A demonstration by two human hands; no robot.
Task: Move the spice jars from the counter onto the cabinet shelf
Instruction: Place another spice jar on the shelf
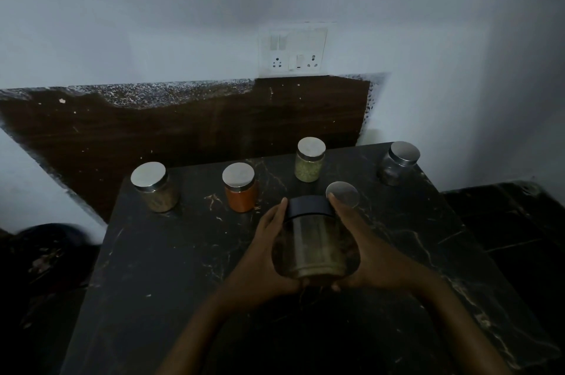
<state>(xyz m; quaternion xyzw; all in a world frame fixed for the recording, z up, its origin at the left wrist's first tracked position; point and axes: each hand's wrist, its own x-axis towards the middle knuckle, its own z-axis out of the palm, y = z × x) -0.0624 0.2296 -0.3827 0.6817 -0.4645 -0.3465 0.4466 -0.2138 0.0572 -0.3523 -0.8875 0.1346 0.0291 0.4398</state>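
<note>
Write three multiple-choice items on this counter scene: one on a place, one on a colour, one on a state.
1. The orange jar stands: A) between the tan jar and the green jar; B) at the far right; C) in the hands.
2. The big jar has a lid that is: A) silver; B) black; C) red.
3. The big jar is: A) lying untouched on its side; B) held by one hand alone; C) held by both hands.

Key: 1A, tan is on its left and green on its right; 2B, the lid looks plainly black; 3C, the left hand and the right hand clasp its sides.
</note>
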